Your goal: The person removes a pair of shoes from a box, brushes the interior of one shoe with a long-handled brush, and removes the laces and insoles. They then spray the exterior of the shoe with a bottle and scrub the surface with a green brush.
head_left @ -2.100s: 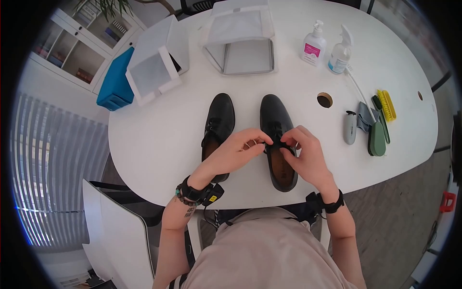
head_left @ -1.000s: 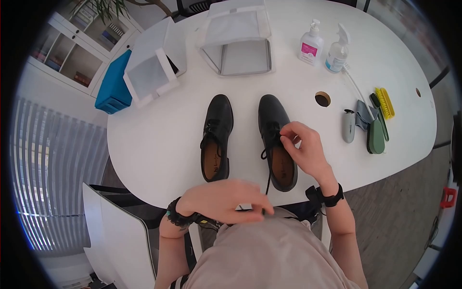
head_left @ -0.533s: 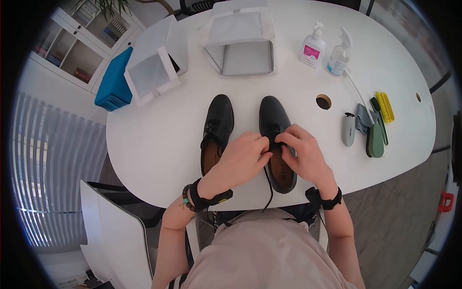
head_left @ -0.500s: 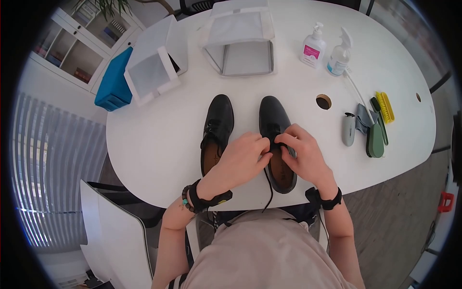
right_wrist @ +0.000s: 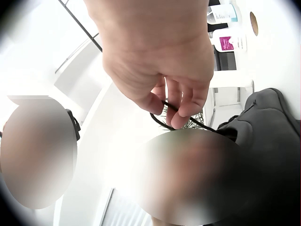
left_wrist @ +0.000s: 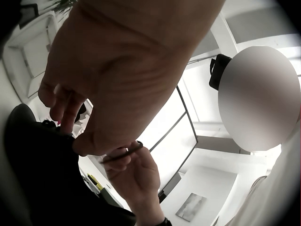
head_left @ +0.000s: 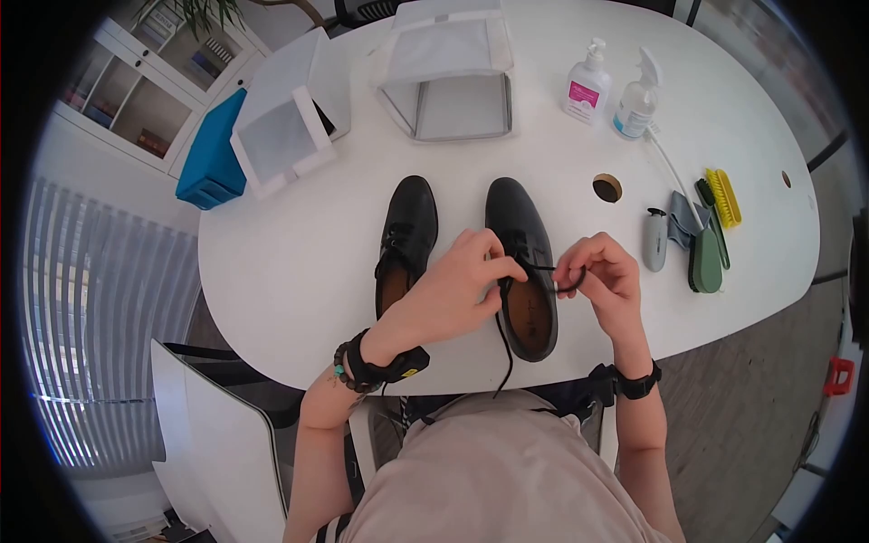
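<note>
Two black lace-up shoes stand side by side on the white table in the head view. My right hand (head_left: pixel 606 276) is just right of the right shoe (head_left: pixel 516 208). It pinches a black shoelace (right_wrist: pixel 202 125) that runs taut from the lacing and curves in a small loop at the fingertips. My left hand (head_left: pixel 462 285) reaches across to the same shoe, its fingertips at the lacing and its thumb apart from the index finger. Another lace end (head_left: pixel 508 353) hangs below it toward the table edge. The left shoe (head_left: pixel 409 217) is partly hidden behind my left hand.
Two white mesh boxes, one at the back middle (head_left: pixel 444 54) and one at the left (head_left: pixel 281 145), stand near a blue case (head_left: pixel 213 149). At the right are a pump bottle (head_left: pixel 587 86), spray bottle (head_left: pixel 637 100), grey bottle (head_left: pixel 655 240), green brush (head_left: pixel 706 262) and yellow brush (head_left: pixel 722 197).
My left hand has come back up from the table edge to the shoe. My right hand has moved right from the lacing, drawing the shoelace out with it.
</note>
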Demonstrator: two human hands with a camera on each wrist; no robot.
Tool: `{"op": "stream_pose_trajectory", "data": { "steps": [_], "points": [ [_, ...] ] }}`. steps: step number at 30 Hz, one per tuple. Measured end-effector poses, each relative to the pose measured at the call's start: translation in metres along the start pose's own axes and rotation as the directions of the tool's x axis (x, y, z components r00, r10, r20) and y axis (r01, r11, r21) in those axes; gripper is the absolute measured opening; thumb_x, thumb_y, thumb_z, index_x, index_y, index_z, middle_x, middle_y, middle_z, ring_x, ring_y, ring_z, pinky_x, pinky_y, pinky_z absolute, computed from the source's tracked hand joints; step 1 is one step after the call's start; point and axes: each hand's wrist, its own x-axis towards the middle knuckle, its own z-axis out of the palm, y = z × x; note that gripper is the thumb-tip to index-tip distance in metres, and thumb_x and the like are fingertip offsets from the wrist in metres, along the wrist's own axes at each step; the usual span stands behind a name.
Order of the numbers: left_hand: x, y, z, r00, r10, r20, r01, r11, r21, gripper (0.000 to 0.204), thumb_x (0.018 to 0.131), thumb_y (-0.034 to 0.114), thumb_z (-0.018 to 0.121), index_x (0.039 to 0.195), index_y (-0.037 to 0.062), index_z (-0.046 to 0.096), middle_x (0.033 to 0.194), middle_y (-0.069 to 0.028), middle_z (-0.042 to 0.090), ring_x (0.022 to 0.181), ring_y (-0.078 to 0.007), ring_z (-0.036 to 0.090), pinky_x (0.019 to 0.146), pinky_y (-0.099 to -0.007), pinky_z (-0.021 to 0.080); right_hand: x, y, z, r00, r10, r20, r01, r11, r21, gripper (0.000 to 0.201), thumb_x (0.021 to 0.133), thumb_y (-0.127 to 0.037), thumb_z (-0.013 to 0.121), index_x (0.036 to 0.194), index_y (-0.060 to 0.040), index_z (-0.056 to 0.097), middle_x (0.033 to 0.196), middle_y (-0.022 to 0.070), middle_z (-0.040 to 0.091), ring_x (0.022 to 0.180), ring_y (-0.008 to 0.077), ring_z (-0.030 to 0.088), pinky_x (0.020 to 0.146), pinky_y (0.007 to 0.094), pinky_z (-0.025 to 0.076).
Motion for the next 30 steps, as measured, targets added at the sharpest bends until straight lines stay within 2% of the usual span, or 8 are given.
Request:
{"op": "stream_pose_trajectory", "data": {
  "steps": [8, 9, 14, 16, 17, 19, 23, 30],
  "points": [
    [0.012, 0.0, 0.01, 0.993, -0.066, -0.096, 0.064, 0.998, -0.024, 0.015, 0.098, 0.01, 0.074, 0.111, 0.0054, 0.069, 0.117, -0.0107, 0.057, 0.112, -0.0302, 0.059, 0.092, -0.0412, 0.053, -0.01, -0.024, -0.029, 0.994, -0.113, -0.011, 0.112, 0.99, -0.082, 0.019, 0.088, 0.007, 0.056, 0.101, 0.0, 0.067, 0.087, 0.0009, 0.059, 0.072, 0.0084, 0.052, 0.064, 0.0231, 0.037],
    [0.013, 0.001, 0.01, 0.99, -0.13, -0.05, 0.126, 0.988, -0.085, 0.016, 0.098, 0.011, 0.075, 0.111, 0.0054, 0.068, 0.117, -0.0104, 0.057, 0.11, -0.0296, 0.06, 0.092, -0.0413, 0.053, -0.007, -0.026, -0.032, 1.0, 0.001, -0.019, -0.008, 0.94, -0.34, 0.013, 0.089, 0.002, 0.062, 0.1, -0.0008, 0.068, 0.087, 0.0018, 0.061, 0.071, 0.0101, 0.053, 0.065, 0.0247, 0.04],
    [0.017, -0.007, 0.009, 0.997, -0.05, -0.051, 0.047, 0.997, -0.053, 0.017, 0.098, 0.009, 0.075, 0.113, 0.0058, 0.068, 0.119, -0.0093, 0.059, 0.103, -0.0264, 0.065, 0.088, -0.039, 0.056, 0.001, -0.02, -0.026, 0.984, -0.038, -0.176, -0.136, 0.491, -0.86, 0.015, 0.091, -0.009, 0.08, 0.101, -0.0032, 0.071, 0.092, 0.0067, 0.067, 0.073, 0.0198, 0.059, 0.068, 0.0331, 0.048],
    [0.018, -0.009, 0.006, 0.998, -0.037, -0.049, 0.033, 0.997, -0.066, 0.017, 0.098, 0.008, 0.075, 0.114, 0.0059, 0.068, 0.12, -0.0089, 0.06, 0.102, -0.0239, 0.068, 0.085, -0.0367, 0.059, 0.005, -0.021, -0.019, 0.906, -0.417, 0.069, 0.098, 0.049, -0.994, 0.025, 0.086, -0.013, 0.087, 0.102, -0.0034, 0.071, 0.098, 0.0118, 0.068, 0.079, 0.0294, 0.064, 0.071, 0.0412, 0.053],
    [0.02, -0.009, 0.003, 0.998, -0.059, -0.015, 0.057, 0.994, -0.096, 0.016, 0.098, 0.006, 0.073, 0.113, 0.0052, 0.068, 0.12, -0.0089, 0.06, 0.103, -0.0238, 0.069, 0.087, -0.0368, 0.06, 0.007, -0.019, -0.011, 0.907, -0.416, 0.069, 0.1, 0.053, -0.994, 0.025, 0.086, -0.013, 0.087, 0.102, -0.0034, 0.071, 0.098, 0.0118, 0.068, 0.079, 0.0294, 0.064, 0.071, 0.0412, 0.053],
    [0.023, -0.012, 0.001, 0.996, -0.081, 0.024, 0.084, 0.989, -0.123, 0.015, 0.098, 0.004, 0.071, 0.112, 0.0045, 0.068, 0.119, -0.009, 0.06, 0.104, -0.0237, 0.07, 0.09, -0.0369, 0.062, 0.011, -0.013, 0.01, 0.966, -0.252, 0.057, 0.173, 0.468, -0.866, 0.027, 0.085, -0.012, 0.088, 0.102, -0.0039, 0.069, 0.098, 0.0136, 0.067, 0.082, 0.0336, 0.067, 0.072, 0.0439, 0.053],
    [0.027, -0.02, 0.003, 0.997, -0.071, 0.005, 0.071, 0.986, -0.154, 0.013, 0.098, 0.0, 0.067, 0.11, 0.0031, 0.067, 0.116, -0.0098, 0.06, 0.103, -0.0241, 0.073, 0.088, -0.0372, 0.064, 0.022, 0.01, 0.033, 0.999, -0.017, 0.029, 0.034, 0.537, -0.843, 0.027, 0.087, -0.013, 0.086, 0.1, -0.0034, 0.064, 0.095, 0.0143, 0.066, 0.078, 0.0351, 0.066, 0.071, 0.0459, 0.053],
    [0.025, -0.024, 0.002, 0.999, -0.044, -0.019, 0.041, 0.988, -0.149, 0.015, 0.096, -0.002, 0.066, 0.111, 0.0018, 0.069, 0.112, -0.0098, 0.062, 0.1, -0.0231, 0.074, 0.083, -0.0353, 0.065, 0.028, 0.011, 0.029, 0.997, -0.023, 0.07, 0.072, 0.498, -0.864, 0.028, 0.087, -0.015, 0.087, 0.098, -0.0028, 0.064, 0.092, 0.014, 0.066, 0.077, 0.0354, 0.066, 0.07, 0.0462, 0.053]
  ]
}}
